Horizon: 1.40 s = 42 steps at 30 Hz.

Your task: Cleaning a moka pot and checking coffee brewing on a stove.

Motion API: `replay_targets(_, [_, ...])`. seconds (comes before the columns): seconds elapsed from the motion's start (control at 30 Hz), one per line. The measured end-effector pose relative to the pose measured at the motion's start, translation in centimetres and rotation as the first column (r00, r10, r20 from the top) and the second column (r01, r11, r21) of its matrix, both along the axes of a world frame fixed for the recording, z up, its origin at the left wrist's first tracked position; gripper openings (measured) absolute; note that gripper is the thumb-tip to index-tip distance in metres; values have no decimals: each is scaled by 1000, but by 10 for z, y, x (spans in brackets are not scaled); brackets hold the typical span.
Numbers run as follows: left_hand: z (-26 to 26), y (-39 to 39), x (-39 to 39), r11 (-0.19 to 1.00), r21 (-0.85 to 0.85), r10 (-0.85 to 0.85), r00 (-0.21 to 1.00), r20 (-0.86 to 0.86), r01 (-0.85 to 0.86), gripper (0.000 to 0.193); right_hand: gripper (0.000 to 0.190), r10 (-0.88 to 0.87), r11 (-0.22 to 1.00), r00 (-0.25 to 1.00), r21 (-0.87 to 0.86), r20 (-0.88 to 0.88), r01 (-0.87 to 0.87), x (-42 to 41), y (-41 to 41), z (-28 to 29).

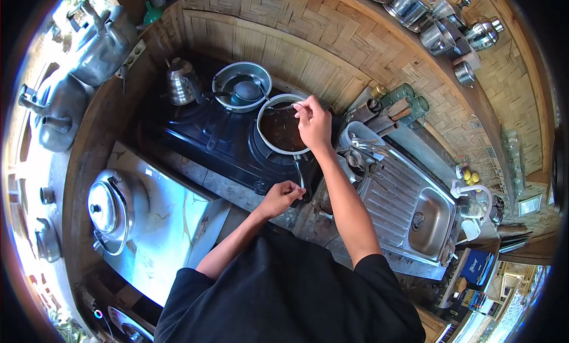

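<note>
A saucepan (263, 141) of dark brown liquid stands on the right side of a black gas stove (209, 141). Over its rim, my right hand (313, 123) pinches the handle of a metal spoon (281, 107), whose bowl end hangs over the liquid. Small pale bits float on the surface. The saucepan's handle (300, 172) points toward me. With fingers curled, my left hand (280, 199) is at the handle's near end; whether it grips the handle is unclear. Behind the saucepan sits a metal bowl (218, 72) holding a ladle (247, 90).
A gooseneck kettle (178, 83) stands at the stove's back left. A large kettle (118, 209) rests on the marble-patterned counter (164, 218) at left. To the right are a plastic container of cutlery (362, 132) and a steel sink (433, 223). Metal cups (438, 36) line a shelf.
</note>
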State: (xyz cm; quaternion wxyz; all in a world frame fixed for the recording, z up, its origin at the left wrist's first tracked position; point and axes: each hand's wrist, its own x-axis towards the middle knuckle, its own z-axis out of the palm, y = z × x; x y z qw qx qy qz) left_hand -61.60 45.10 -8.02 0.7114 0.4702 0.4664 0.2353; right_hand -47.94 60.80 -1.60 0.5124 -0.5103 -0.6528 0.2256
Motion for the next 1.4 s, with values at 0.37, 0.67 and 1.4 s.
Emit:
replay_targets(0.37, [-7, -2, -1, 1000, 11, 13, 999, 47, -14, 26, 19, -246, 969, 969, 17, 3, 246, 6, 17, -10])
replay_targets(0.67, [-6, 0, 3, 999, 41, 13, 997, 78, -16, 31, 17, -255, 967, 954, 67, 157, 247, 26, 22, -11])
replay_targets(1.4, [-12, -4, 3, 998, 37, 43, 996, 74, -46, 30, 9, -8, 972, 816, 195, 577, -128, 62, 0, 23])
